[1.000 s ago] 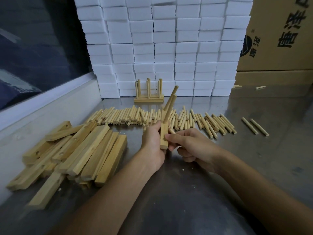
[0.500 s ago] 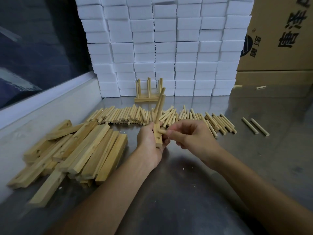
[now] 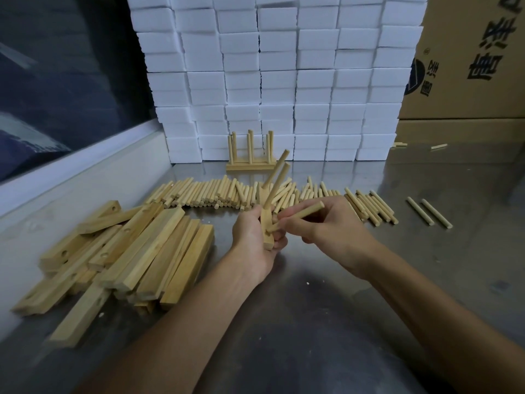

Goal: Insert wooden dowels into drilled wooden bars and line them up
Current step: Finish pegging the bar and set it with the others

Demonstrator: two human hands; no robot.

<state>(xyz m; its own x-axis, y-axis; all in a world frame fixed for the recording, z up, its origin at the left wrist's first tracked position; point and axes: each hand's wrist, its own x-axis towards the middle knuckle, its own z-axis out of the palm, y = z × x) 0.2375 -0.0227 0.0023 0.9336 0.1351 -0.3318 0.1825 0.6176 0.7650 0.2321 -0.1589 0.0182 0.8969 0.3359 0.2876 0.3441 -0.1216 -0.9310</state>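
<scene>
My left hand (image 3: 252,240) grips a drilled wooden bar (image 3: 267,223) held on end, with two dowels (image 3: 279,172) standing out of it toward the back. A third dowel (image 3: 298,216) is pinched in my right hand (image 3: 329,226), its near end touching the bar's lower hole. Loose dowels (image 3: 227,191) lie in a long row across the metal table (image 3: 341,294) behind my hands. Finished bars with upright dowels (image 3: 250,155) stand at the back. A heap of drilled bars (image 3: 127,251) lies to the left.
Stacked white foam blocks (image 3: 278,81) form a wall at the back. A cardboard box (image 3: 477,58) stands at the back right. Two stray dowels (image 3: 429,213) lie at the right, and a white ledge (image 3: 71,189) runs along the left edge.
My right hand has brought a third dowel up to the bar and set its end at the lower hole. The bar tilted slightly in my left hand.
</scene>
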